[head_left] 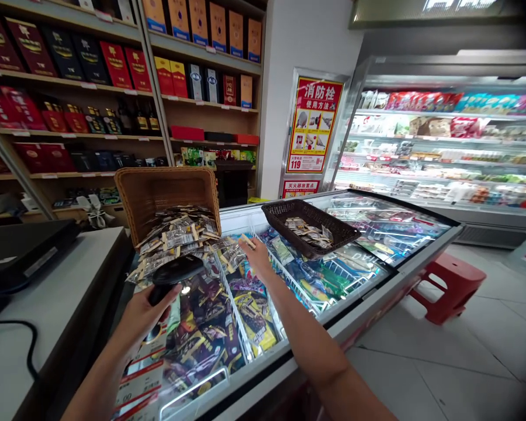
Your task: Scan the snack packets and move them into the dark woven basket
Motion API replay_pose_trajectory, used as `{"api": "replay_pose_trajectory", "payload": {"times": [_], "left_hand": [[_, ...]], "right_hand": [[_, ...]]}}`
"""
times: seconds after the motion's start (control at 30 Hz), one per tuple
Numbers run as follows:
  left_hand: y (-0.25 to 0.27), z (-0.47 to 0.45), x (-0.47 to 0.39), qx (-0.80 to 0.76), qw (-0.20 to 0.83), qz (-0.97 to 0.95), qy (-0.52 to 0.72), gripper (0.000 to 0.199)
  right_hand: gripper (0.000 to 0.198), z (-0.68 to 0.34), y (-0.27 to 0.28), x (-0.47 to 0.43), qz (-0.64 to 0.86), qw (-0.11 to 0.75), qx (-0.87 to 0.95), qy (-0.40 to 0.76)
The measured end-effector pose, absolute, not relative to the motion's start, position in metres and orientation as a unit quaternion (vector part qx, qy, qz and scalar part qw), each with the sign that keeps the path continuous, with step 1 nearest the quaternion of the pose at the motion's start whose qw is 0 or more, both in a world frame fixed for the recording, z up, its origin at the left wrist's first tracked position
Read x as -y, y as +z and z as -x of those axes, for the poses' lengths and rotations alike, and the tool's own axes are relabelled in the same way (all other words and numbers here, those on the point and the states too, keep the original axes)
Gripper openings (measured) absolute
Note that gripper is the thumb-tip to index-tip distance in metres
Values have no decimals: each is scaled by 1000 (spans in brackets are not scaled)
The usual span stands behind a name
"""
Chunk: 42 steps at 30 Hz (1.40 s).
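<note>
Above a shop's glass-topped freezer point(363, 316), left fingers point(172, 295) grip a black scanner point(177, 270); right fingers point(256, 255) pinch a clear packet point(231, 255).

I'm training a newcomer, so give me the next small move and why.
Probably bring the small packet closer to the black scanner: the right hand pinches the packet off to the scanner's side, while the left hand grips the scanner.

Bright overall. Display fridge point(421, 65) behind freezer point(377, 300) overexposed; shelves point(179, 44) behind-left of freezer dimmer. Freezer glass point(197, 374) has glare. Wide-angle stretch, dark blurry edge right of freezer.
</note>
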<state>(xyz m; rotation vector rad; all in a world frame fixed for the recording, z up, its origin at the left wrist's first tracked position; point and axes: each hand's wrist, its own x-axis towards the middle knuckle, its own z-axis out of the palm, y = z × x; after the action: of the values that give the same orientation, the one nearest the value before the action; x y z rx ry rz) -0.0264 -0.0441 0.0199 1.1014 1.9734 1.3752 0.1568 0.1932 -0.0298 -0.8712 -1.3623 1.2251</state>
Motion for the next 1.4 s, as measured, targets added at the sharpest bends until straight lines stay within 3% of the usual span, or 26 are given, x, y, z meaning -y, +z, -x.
{"api": "replay_pose_trajectory", "payload": {"times": [0.37, 1.4], "left_hand": [[20, 15, 47, -720, 260, -449, 461, 62], [25, 15, 45, -722, 266, -408, 492, 54]], "right_hand": [[50, -164, -16, -186, 341, 534, 510, 581], [51, -163, -22, -195, 360, 551, 481, 579]]}}
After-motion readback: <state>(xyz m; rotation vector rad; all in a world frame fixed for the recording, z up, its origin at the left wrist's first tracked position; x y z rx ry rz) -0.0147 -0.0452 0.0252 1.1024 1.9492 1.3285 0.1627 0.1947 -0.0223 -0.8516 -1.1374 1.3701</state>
